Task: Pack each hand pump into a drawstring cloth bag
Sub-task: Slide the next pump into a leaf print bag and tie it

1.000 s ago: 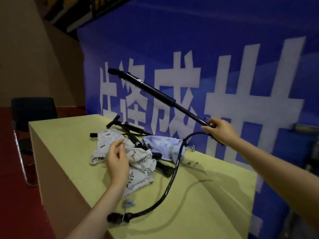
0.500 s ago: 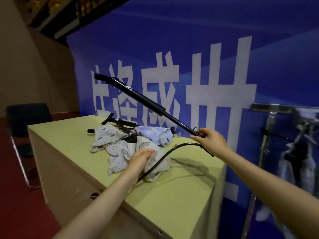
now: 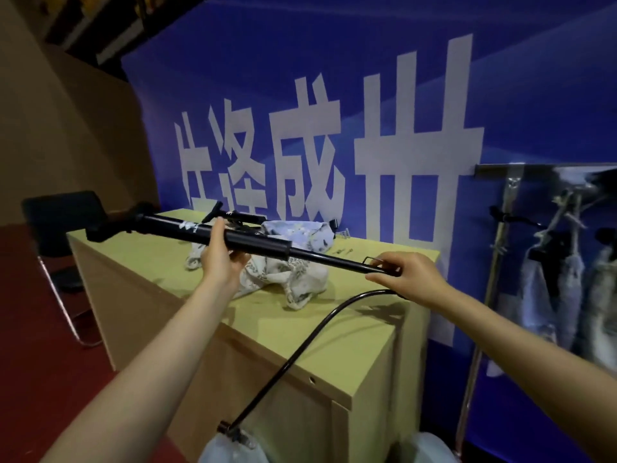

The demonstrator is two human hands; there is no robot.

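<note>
A long black hand pump (image 3: 257, 243) lies nearly level in the air above the table. My left hand (image 3: 220, 255) grips its barrel near the middle. My right hand (image 3: 407, 279) holds the thin rod end with the wire foot. The pump's black hose (image 3: 300, 355) curves down from my right hand over the table's front edge. Several patterned cloth bags (image 3: 293, 279) lie crumpled on the table under the pump, one bluish bag (image 3: 300, 237) behind them. Another black pump (image 3: 233, 215) lies at the table's far side.
The yellow-topped wooden table (image 3: 350, 355) stands before a blue banner (image 3: 367, 111). A black chair (image 3: 63, 222) is at the left. A metal rack (image 3: 500, 228) with hanging packed bags (image 3: 547, 289) stands on the right. Small metal clips (image 3: 344, 250) lie near the table's back edge.
The pump has tipped down from a steep slant to nearly level. My left hand left the cloth bags and took hold of the pump barrel. The hose now hangs over the table edge.
</note>
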